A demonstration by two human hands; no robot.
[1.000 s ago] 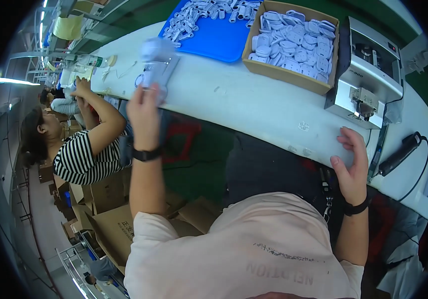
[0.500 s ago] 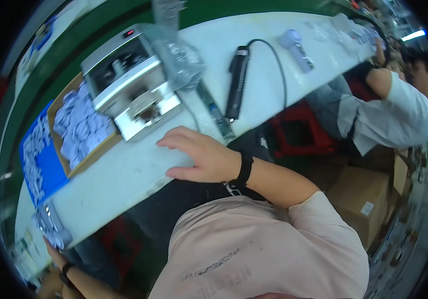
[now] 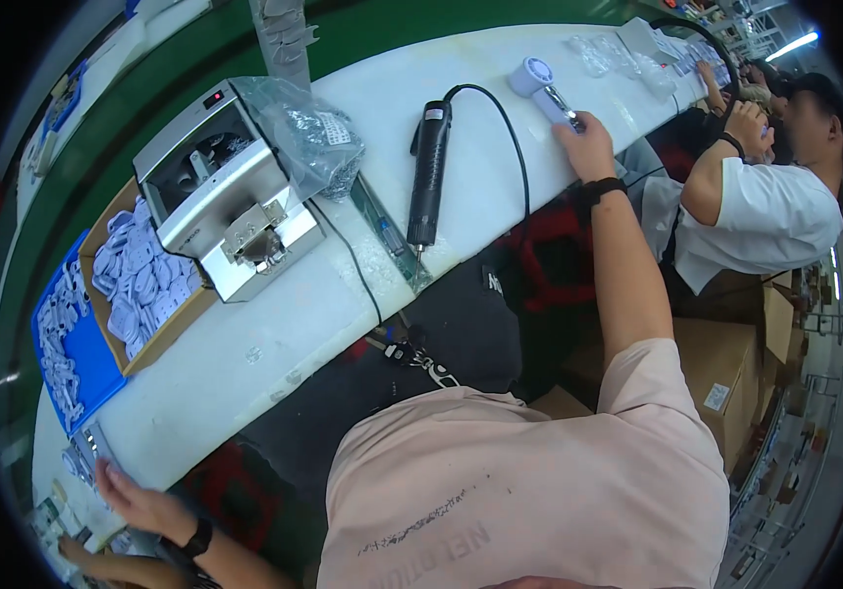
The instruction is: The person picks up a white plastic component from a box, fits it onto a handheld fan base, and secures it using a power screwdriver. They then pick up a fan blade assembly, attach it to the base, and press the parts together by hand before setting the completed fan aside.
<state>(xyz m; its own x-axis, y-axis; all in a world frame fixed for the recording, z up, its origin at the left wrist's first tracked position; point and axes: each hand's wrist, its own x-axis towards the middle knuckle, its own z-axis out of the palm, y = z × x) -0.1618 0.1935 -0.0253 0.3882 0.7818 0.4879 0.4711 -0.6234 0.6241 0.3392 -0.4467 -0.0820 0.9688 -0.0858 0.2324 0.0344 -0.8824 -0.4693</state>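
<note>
Fingers (image 3: 579, 122) near the table (image 3: 480, 206)'s right front edge, empty a moment ago, now close on a white gadget (image 3: 546, 95), putting it in the right hand (image 3: 590, 150), while the left hand (image 3: 141, 506), loosely open, hovers by another gadget (image 3: 99, 447) at the left front edge.

A pale pink short-sleeved T-shirt (image 3: 529, 481) with a speckled dark streak (image 3: 433, 514), and black wristbands (image 3: 603, 188) just behind the left hand (image 3: 141, 504) and right hand (image 3: 588, 149)

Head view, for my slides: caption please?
Right hand touching a pale device, left hand beside another, black screwdriver between, on the white bench.
</note>
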